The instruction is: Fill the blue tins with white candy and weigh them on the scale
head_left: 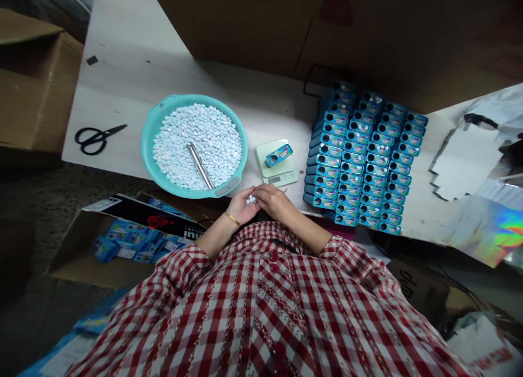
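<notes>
A: Head view: what do the 2 hands hold?
B: Left hand cups white tablets; right hand pinches at them, the scale with its tin just beyond, nearer the right.

Small packing workshop: stacked blue tins, basin of white candies, scale, cardboard boxes.

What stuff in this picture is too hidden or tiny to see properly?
- Head view: how many white candies are held; the left hand and right hand cup over them.
- Scale display: too small to read, and a blue tin covers the platform.
- Metal scoop in the teal basin: its lower end is buried in candies.
- Print on the stacked tins: too small.
</notes>
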`<state>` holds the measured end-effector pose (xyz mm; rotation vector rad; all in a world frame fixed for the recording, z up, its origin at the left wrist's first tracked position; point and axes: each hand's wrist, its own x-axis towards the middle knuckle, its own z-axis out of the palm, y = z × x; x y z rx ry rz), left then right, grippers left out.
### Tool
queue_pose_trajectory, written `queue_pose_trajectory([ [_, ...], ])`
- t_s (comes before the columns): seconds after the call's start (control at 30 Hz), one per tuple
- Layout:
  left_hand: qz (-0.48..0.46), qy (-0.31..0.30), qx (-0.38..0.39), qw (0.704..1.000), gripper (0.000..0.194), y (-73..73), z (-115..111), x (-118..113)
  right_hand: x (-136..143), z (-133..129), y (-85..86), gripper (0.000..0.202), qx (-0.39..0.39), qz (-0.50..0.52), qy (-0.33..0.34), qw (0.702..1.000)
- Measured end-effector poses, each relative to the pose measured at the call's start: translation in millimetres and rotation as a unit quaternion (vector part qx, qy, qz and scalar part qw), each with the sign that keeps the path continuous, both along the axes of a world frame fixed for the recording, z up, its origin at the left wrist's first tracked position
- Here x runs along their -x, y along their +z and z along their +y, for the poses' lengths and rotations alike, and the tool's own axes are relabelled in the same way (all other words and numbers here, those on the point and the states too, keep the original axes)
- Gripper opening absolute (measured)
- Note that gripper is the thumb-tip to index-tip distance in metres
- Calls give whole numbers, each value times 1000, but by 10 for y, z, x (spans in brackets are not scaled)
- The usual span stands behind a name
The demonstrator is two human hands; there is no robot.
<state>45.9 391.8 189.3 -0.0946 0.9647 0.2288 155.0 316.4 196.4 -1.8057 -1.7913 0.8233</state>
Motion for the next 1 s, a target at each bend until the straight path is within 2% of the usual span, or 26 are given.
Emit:
queue_pose_trajectory([
  [0.13,-8,37,-71,997,22,76,167,-237,-356,187,42,21,-68,36,-90,993],
  [0.23,-9,23,-87,996,25,80,266,-296,-575,350,12,21,-84,-15,-135,987],
  [0.43,6,24,-77,997,26,3,260,-226,-722,487,-76,27,-16,-134,-93,986],
  [0.53,-11,28,-77,997,24,-8,232,-174,-596,384,14,31,-34,-164,-80,983],
  [0.67,-27,26,-36,999,29,-8,151,-24,-136,149,119,34,-41,-197,39,979],
  [0.8,-12,-16,13,1000,37,-75,-15,228,292,-39,73,34,-24,-244,115,963],
  [0.9,-2,-45,30,999,38,-152,-113,377,386,-125,11,30,-34,-229,163,959],
  [1.0,-4,-57,34,998,35,-202,-138,425,341,-162,-19,24,-32,-213,178,960],
])
